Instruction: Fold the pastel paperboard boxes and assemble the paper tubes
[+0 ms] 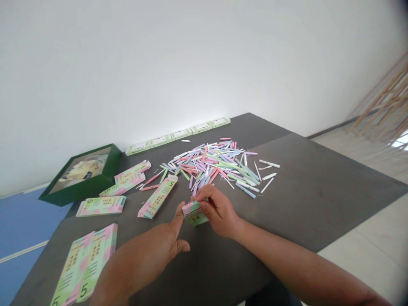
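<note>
A small pink-and-green carton (195, 217) is in front of me, its end facing up towards me. My right hand (219, 210) is closed on the carton's right side and upper edge, with thumb and fingers pinched there. My left hand (170, 238) lies along the carton's left side, one fingertip touching its edge, while another digit sticks out below, apart from it. Some fingers of this hand are hidden. Just beyond my hands spreads a heap of pastel-coloured pens (210, 163), with several loose white pieces on its right.
More flat cartons lie left: a pair (87, 261) near me, one (102, 205) behind, and a slanted one (158, 197). A green box (78, 193) holding packaging stands at the far left. Pale green cartons (181, 134) line the wall along the dark table (306, 178).
</note>
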